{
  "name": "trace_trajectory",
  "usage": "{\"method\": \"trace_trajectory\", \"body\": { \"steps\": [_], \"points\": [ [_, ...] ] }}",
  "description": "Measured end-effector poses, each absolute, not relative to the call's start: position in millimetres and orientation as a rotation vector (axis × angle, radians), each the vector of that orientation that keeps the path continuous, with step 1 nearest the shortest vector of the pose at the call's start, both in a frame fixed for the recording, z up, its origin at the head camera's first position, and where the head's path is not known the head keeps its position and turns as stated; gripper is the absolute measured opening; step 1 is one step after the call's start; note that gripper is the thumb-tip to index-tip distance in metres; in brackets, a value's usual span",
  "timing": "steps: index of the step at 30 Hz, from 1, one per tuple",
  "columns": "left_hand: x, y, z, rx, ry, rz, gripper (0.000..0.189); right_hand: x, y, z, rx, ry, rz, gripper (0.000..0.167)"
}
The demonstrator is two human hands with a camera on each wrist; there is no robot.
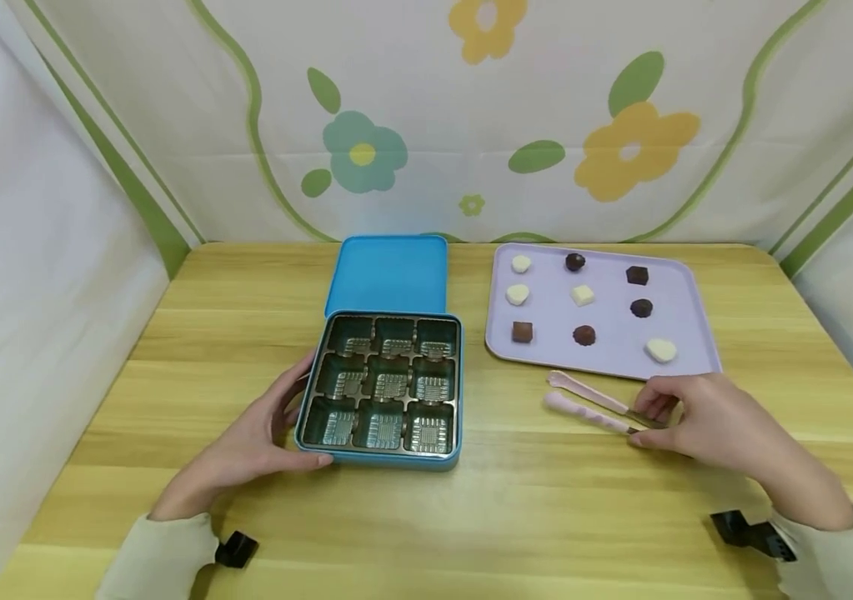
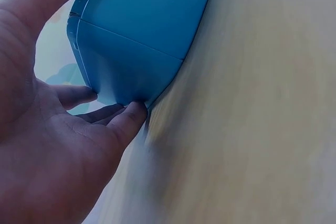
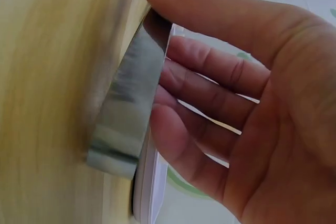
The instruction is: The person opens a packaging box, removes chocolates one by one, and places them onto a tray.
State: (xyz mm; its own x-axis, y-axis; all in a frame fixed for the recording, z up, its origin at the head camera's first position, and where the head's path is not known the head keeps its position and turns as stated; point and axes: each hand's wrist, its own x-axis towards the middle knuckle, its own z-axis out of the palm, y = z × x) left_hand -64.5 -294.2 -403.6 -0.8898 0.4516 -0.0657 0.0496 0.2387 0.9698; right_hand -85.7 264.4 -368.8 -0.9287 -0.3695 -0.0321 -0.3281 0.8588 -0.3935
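Observation:
My left hand (image 1: 257, 442) grips the near left corner of a square blue tin (image 1: 384, 464), thumb on the front wall and fingers along the left side. In the left wrist view the fingertips touch the blue wall. Inside the tin sits a dark plastic insert (image 1: 388, 400) with several square compartments, no chocolate in them. With thumb and fingers, my right hand (image 1: 719, 421) holds the metal end of pink-tipped tongs (image 1: 587, 400), whose arms stand apart just before the lilac tray (image 1: 606, 358). In the right wrist view the tongs' bent metal end (image 3: 123, 108) lies beside the fingers.
Several chocolates lie spaced out on the tray, among them a white heart-shaped one (image 1: 661, 350), a brown square (image 1: 522, 332) and a dark round one (image 1: 574, 262). The blue lid (image 1: 388, 271) lies behind the tin. A flowered curtain (image 1: 434, 108) closes off the table's back edge.

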Motion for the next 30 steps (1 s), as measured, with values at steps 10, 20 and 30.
{"method": "trace_trajectory", "body": {
  "steps": [10, 20, 30],
  "points": [
    [-69.9, -295.6, -404.4, 0.488, 2.217, 1.667, 0.127, -88.3, 259.3, -368.8, -0.512, 2.899, -0.526, 0.042],
    [-68.8, -294.5, -405.6, 0.478, 2.216, 1.657, 0.126, -88.5, 262.6, -370.8, -0.561, 2.899, -0.518, 0.039],
    [-67.0, -294.9, -405.1, 0.489, 2.221, 1.653, 0.128, -86.0, 264.0, -372.0, -0.589, 2.907, -0.520, 0.037]
  ]
}}
